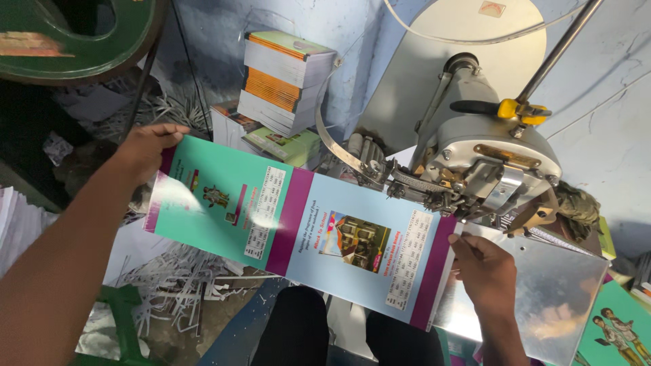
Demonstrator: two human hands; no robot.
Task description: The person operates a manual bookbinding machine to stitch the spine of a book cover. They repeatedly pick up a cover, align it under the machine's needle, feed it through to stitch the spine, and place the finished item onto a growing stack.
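Note:
I hold a long printed cover sheet (298, 224) stretched between both hands, green on the left half, light blue on the right, with purple bands. My left hand (146, 149) grips its far left edge. My right hand (485, 268) grips the right edge, pressed against the metal table (563, 285) of a stitching machine (488, 163). The machine's head sits just above the sheet's upper right corner.
A stack of bound booklets (285, 81) stands behind the sheet by the blue wall. Paper trimmings (183, 278) litter the floor below. A green wheel (74, 41) is at the top left. More green covers (620, 325) lie at the bottom right.

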